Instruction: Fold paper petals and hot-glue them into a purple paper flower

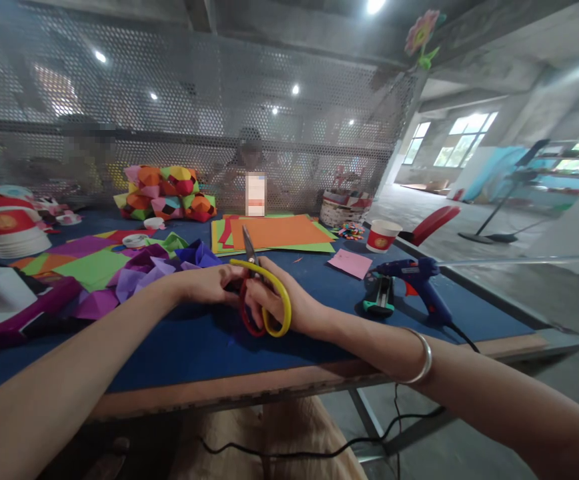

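My right hand [294, 300] is wrapped around the red and yellow handles of a pair of scissors [274, 327]. Their metal blades point up and away, toward the stacked paper. My left hand [213, 284] is right beside the scissors, its fingers bent together. What those fingers hold, if anything, is hidden behind the handles. Just past my left hand lie folded purple paper pieces [144, 273] and a blue folded piece [198, 255]. An orange sheet [284, 232] tops the coloured paper stack beyond my hands.
On the right are a blue glue gun [419, 272], a green-and-black box cutter [380, 298], a pink paper square [350, 263] and a paper cup [383, 236]. Folded paper balls [167, 193] stand at the back, before a perforated metal panel [179, 100]. A purple-and-white object [14, 307] sits left.
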Demonstrator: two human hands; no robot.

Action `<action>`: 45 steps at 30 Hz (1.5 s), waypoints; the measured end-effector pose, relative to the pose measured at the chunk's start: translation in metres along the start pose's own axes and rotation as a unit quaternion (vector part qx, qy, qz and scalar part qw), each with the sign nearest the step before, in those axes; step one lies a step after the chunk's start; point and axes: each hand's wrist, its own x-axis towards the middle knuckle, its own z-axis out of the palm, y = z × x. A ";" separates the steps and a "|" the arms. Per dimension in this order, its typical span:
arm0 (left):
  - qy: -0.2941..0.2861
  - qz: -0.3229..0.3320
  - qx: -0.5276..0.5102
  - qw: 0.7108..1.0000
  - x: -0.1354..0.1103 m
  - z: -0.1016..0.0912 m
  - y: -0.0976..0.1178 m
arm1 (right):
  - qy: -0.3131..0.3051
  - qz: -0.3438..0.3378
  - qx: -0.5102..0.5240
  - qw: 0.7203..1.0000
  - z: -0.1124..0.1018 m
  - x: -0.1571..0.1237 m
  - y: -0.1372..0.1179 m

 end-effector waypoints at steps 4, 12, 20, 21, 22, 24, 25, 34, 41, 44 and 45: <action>-0.027 0.002 0.004 1.000 0.001 -0.002 0.006 | 0.023 -0.020 -0.031 0.999 -0.029 -0.006 0.009; -0.019 0.027 0.059 0.998 -0.001 -0.005 0.006 | 0.097 0.015 -0.093 0.991 -0.059 -0.009 0.020; -0.016 0.018 0.074 0.997 -0.001 -0.004 0.012 | 0.126 0.099 -0.371 0.914 -0.069 -0.006 0.015; -0.012 0.009 0.078 0.997 -0.001 -0.003 0.014 | 0.131 0.127 -0.422 0.888 -0.070 -0.007 0.015; -0.006 -0.002 0.083 0.997 0.000 -0.001 0.017 | 0.135 0.154 -0.459 0.864 -0.071 -0.007 0.014; 0.015 -0.026 0.094 0.995 0.001 0.003 0.022 | 0.135 0.195 -0.501 0.832 -0.073 -0.009 0.013; 0.027 -0.033 0.101 0.994 0.002 0.005 0.024 | 0.134 0.207 -0.515 0.821 -0.073 -0.010 0.012; 0.077 -0.046 0.130 0.987 0.004 0.012 0.030 | 0.140 0.202 -0.582 0.775 -0.063 -0.016 0.004; 0.109 -0.071 -0.042 0.991 0.007 0.012 0.030 | 0.111 0.019 -0.424 0.899 -0.056 -0.017 0.003; 0.152 -0.080 -0.060 0.983 0.007 0.012 0.035 | 0.038 0.001 -0.297 0.954 -0.051 -0.017 0.008; 0.169 -0.086 -0.063 0.980 0.006 0.013 0.038 | 0.031 -0.001 -0.274 0.961 -0.050 -0.016 0.010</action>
